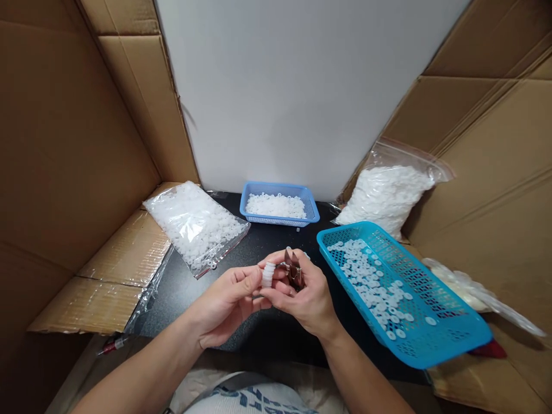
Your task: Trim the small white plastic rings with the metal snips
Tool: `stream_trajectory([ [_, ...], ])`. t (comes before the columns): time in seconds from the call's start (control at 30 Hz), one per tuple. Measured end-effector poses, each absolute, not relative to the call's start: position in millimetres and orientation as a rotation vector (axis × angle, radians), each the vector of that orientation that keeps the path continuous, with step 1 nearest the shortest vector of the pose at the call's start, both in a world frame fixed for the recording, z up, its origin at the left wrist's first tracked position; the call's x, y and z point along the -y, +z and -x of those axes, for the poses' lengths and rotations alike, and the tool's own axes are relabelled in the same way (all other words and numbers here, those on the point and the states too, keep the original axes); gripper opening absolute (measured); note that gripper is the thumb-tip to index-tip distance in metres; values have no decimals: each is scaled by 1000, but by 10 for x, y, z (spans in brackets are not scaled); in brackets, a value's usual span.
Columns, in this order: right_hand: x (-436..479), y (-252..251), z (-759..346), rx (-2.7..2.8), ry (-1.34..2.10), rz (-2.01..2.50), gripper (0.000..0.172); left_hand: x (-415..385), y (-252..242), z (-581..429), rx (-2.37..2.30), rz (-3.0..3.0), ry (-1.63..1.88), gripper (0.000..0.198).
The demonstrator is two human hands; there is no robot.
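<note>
A short stack of white plastic rings (268,275) stands upright between my two hands. My left hand (233,299) is closed on the stack's left side, thumb and fingers against it. My right hand (308,296) is wrapped round a dark metal tool with two pointed tips (294,269), and its thumb and fingertips reach to the right side of the stack. The palm of my right hand hides part of the tool, so its exact form cannot be made out.
A blue basket (280,220) of small white pieces stands at the back. The larger turquoise basket (431,351) at the right holds white rings. Clear bags of white pieces lie at the left (194,224) and back right (383,192). Cardboard walls (487,126) flank the black table (172,310).
</note>
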State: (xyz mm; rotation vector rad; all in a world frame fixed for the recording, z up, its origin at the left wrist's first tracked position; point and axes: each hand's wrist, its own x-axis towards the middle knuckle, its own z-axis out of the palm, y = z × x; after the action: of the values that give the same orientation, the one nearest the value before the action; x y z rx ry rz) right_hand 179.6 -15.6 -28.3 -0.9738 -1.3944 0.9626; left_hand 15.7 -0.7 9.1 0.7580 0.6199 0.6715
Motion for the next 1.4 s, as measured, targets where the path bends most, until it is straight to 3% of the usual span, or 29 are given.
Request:
stream_trajectory([
  [0.17, 149, -232, -1840, 1501, 769, 892, 34, 65, 91, -224, -628, -773, 749, 42],
  [0.33, 182, -207, -1888, 1575, 796, 844, 34, 84, 133, -253, -612, -793, 724, 39],
  [0.6, 259, -161, -1869, 1561, 744, 885, 33, 114, 178, -294, -594, -779, 741, 52],
  [1.4, 405, -96, -1803, 1463, 804, 942, 35, 162, 165, -364, -554, -559, 860, 32],
])
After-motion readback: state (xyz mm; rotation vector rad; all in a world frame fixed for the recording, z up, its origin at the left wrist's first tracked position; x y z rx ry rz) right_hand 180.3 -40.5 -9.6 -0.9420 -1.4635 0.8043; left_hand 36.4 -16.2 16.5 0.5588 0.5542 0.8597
